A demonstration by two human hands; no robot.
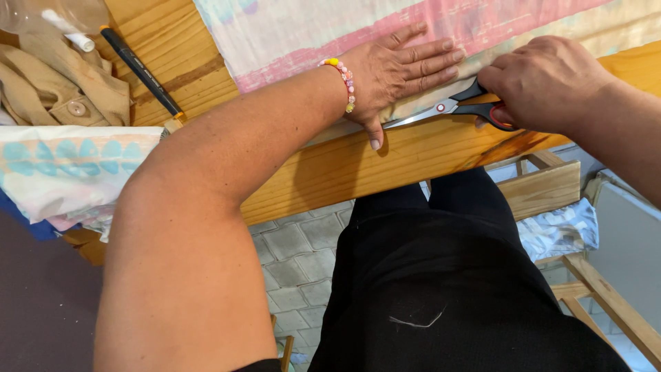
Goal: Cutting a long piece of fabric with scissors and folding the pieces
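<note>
- Nearest cam: left forearm crossing frame bottom-left to centre, and black-clad lap below the wooden table (413, 155) edge.
- Edges/room: table front edge runs diagonal, lower left up to right; past it, grey paved floor, open strip betw. lap and table. Bare wood left of the fabric; far left crowded.
- Far left: 1 folded printed cloth (65, 165) w/ teal leaf shapes, hanging over table edge; 1 tan garment (65, 86) w/ button above it; 1 black marker (141, 71) lying diagonal on wood.
- Centre: 1 pastel fabric (310, 34), pink band, laid on table, its edge near table's front edge.
- Left hand (396, 72): flat, palm down on fabric, fingers spread & released, thumb pointing to table edge; 1 bead bracelet (344, 81) at wrist.
- 1 pair scissors (447, 109), black/red handles, blades running under left hand along fabric edge.
- Right hand (544, 83): knuckles up, fingers clenched round scissor handles.
- Right, below table: wooden frame (544, 189), crumpled pale cloth beside.
</note>
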